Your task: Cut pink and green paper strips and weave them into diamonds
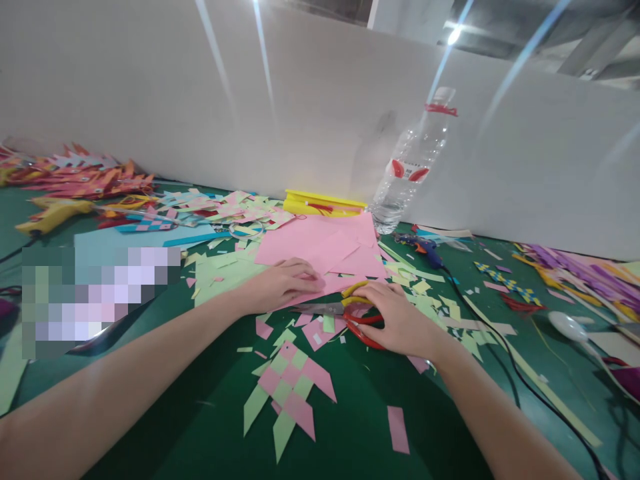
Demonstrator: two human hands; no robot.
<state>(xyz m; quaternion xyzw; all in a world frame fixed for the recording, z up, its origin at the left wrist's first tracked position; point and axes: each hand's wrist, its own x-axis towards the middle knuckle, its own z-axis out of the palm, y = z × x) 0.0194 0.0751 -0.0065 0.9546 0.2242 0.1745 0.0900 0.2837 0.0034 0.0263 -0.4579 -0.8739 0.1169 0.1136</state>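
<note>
My left hand lies palm down with fingers stretched on the near edge of a stack of pink paper sheets. My right hand curls over the red and yellow handles of a pair of scissors that lie on the green table, blades pointing left toward my left hand. In front of me lies a woven piece of pink and light green paper strips. Loose pink and green scraps are scattered around both hands.
A clear plastic bottle stands by the white back wall, beside a flat yellow case. Glue guns lie at left and at right, a black cable trailing toward me. Finished woven pieces are piled far left and right.
</note>
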